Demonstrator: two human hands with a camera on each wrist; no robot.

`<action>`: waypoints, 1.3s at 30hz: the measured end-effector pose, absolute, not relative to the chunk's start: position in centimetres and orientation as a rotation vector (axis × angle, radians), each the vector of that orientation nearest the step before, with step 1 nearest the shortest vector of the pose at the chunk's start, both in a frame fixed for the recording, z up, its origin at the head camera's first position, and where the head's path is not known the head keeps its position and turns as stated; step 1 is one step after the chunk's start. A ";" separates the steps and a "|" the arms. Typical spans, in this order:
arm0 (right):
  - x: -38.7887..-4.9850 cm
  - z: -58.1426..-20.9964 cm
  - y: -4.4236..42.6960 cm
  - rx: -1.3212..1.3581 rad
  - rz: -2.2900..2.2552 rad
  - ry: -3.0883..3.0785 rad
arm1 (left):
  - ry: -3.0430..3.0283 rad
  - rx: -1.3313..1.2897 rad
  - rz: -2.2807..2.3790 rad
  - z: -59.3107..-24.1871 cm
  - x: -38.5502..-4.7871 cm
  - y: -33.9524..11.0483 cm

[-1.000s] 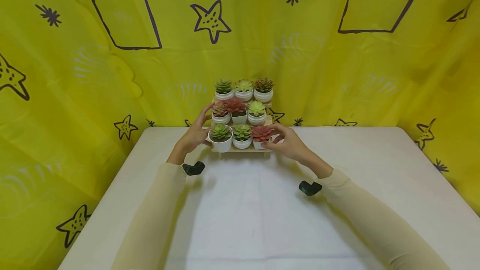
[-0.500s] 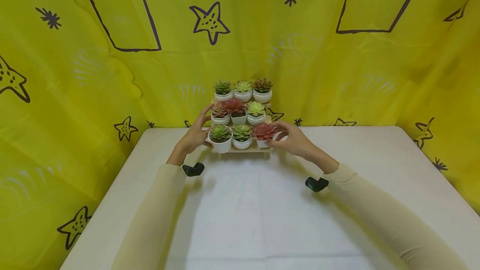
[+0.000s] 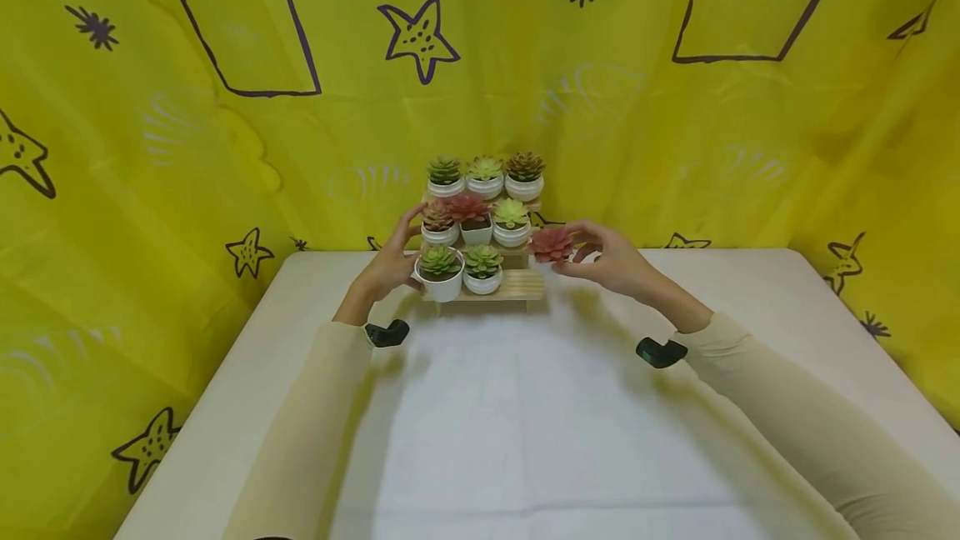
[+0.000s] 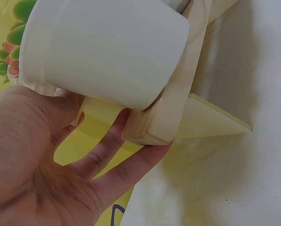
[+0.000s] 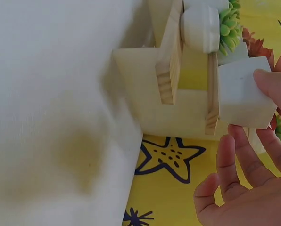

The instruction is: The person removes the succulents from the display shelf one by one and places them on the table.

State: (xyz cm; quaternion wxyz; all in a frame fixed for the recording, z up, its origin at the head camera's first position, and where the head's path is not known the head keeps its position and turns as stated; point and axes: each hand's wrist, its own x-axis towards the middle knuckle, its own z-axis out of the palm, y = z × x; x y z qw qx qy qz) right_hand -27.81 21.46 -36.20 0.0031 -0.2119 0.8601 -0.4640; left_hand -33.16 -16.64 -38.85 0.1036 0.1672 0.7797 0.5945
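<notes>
A small red potted succulent is pinched between the thumb and fingers of my right hand, just right of a tiered wooden plant stand. Its angular white pot shows in the right wrist view, close beside a shelf end. My left hand rests against the stand's left side, its spread fingers touching the wooden shelf end under a round white pot. On the lowest shelf stand two green succulents, with bare slats to their right.
The middle tier carries two reddish succulents and a light green one. Three more succulents line the top tier. A yellow patterned curtain hangs behind the white-covered table.
My right hand has lifted the red succulent from the right end of the lowest shelf and moved it up and to the right. My left hand has stayed in place.
</notes>
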 end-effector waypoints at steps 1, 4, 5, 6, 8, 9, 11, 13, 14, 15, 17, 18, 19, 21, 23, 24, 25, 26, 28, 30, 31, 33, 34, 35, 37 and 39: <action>-27.8 -36.2 21.6 -0.666 -1.448 2.710 | 2.301 0.497 1.755 -38.8 -33.1 -16.6; -27.8 -36.1 22.1 -0.664 -1.451 2.729 | 2.312 0.503 1.752 -38.8 -33.1 -16.6; -27.8 -36.1 22.2 -0.660 -1.451 2.730 | 2.316 0.501 1.751 -38.7 -33.1 -16.5; -27.8 -36.1 22.3 -0.651 -1.458 2.727 | 2.318 0.502 1.749 -38.7 -33.1 -16.5; -27.9 -36.1 22.5 -0.632 -1.470 2.716 | 2.320 0.497 1.749 -38.7 -33.1 -16.5; -27.9 -36.1 22.5 -0.629 -1.472 2.712 | 2.319 0.493 1.749 -38.7 -33.1 -16.5; -28.0 -36.1 22.7 -0.618 -1.480 2.705 | 2.313 0.482 1.755 -38.8 -33.1 -16.5; -28.0 -36.2 22.8 -0.618 -1.486 2.705 | 2.312 0.472 1.758 -38.8 -33.1 -16.5; -28.1 -36.3 22.8 -0.621 -1.489 2.707 | 2.311 0.468 1.759 -38.9 -33.1 -16.5; -28.1 -36.3 22.9 -0.622 -1.488 2.712 | 2.312 0.464 1.758 -38.9 -33.1 -16.5; -28.3 -36.5 23.1 -0.615 -1.480 2.725 | 2.311 0.463 1.759 -38.9 -33.0 -16.5; -28.4 -36.6 23.2 -0.611 -1.477 2.730 | 2.314 0.463 1.759 -38.9 -33.0 -16.6; -28.5 -36.7 23.3 -0.609 -1.472 2.737 | 2.313 0.464 1.761 -38.9 -33.0 -16.6; -28.6 -36.8 23.4 -0.591 -1.466 2.741 | 2.313 0.468 1.765 -38.9 -33.0 -16.6; -28.8 -37.0 23.6 -0.566 -1.468 2.735 | 2.317 0.473 1.766 -38.8 -32.9 -16.6; -28.9 -37.0 23.6 -0.549 -1.468 2.733 | 2.321 0.474 1.765 -38.8 -32.9 -16.6; -28.9 -37.1 23.7 -0.531 -1.470 2.729 | 2.324 0.475 1.765 -38.8 -32.8 -16.6; -29.0 -37.2 23.8 -0.506 -1.472 2.725 | 2.327 0.473 1.764 -38.7 -32.8 -16.6; -29.2 -37.4 23.9 -0.472 -1.475 2.719 | 2.331 0.472 1.765 -38.7 -32.7 -16.5; -29.4 -37.5 24.0 -0.443 -1.481 2.712 | 2.333 0.468 1.767 -38.7 -32.8 -16.5; -29.5 -37.6 24.0 -0.432 -1.485 2.708 | 2.332 0.467 1.768 -38.7 -32.8 -16.5; -29.7 -37.9 24.1 -0.411 -1.492 2.705 | 2.328 0.465 1.770 -38.8 -32.9 -16.5; -29.8 -38.1 24.2 -0.399 -1.495 2.704 | 2.323 0.464 1.773 -38.8 -32.9 -16.5; -30.0 -38.2 24.2 -0.388 -1.502 2.701 | 2.321 0.463 1.777 -38.8 -32.9 -16.5; -30.3 -38.5 24.3 -0.364 -1.507 2.697 | 2.312 0.464 1.785 -38.8 -32.9 -16.5; -30.6 -38.9 24.4 -0.342 -1.519 2.685 | 2.305 0.465 1.792 -38.8 -32.9 -16.5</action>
